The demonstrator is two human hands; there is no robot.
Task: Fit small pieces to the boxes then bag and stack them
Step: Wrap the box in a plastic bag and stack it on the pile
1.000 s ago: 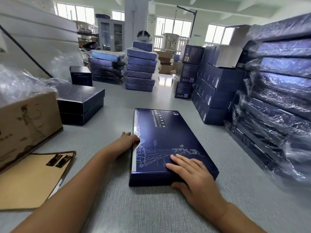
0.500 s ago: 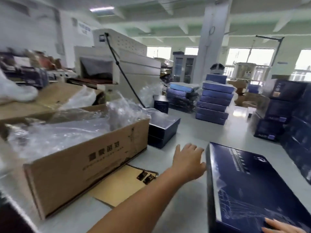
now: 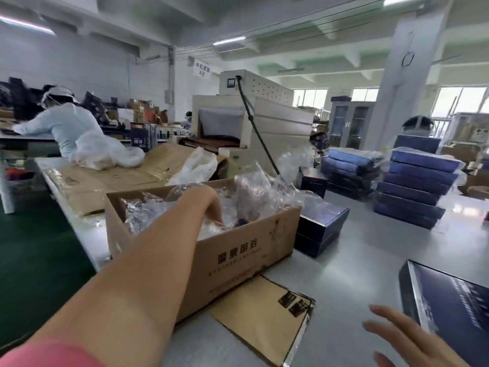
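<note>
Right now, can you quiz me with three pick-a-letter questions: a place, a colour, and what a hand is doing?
1. Where is the left hand? A in the cardboard carton B in a pocket C on a hat
2. What colour is the printed box near the right hand? A red B dark blue C yellow
3. How are the right hand's fingers? A spread open B a fist C pinching paper
Answers: 1 A, it reaches among the carton's plastic bags. 2 B, its lid is dark blue. 3 A, they hold nothing.

Beige machine [image 3: 264, 123], possibly a heat tunnel, with black cable [image 3: 254, 123]; white pillar [image 3: 404, 83]; glass-front cabinet [image 3: 346, 125]; worker in white [image 3: 66, 123]; flattened cardboard [image 3: 111, 178].
</note>
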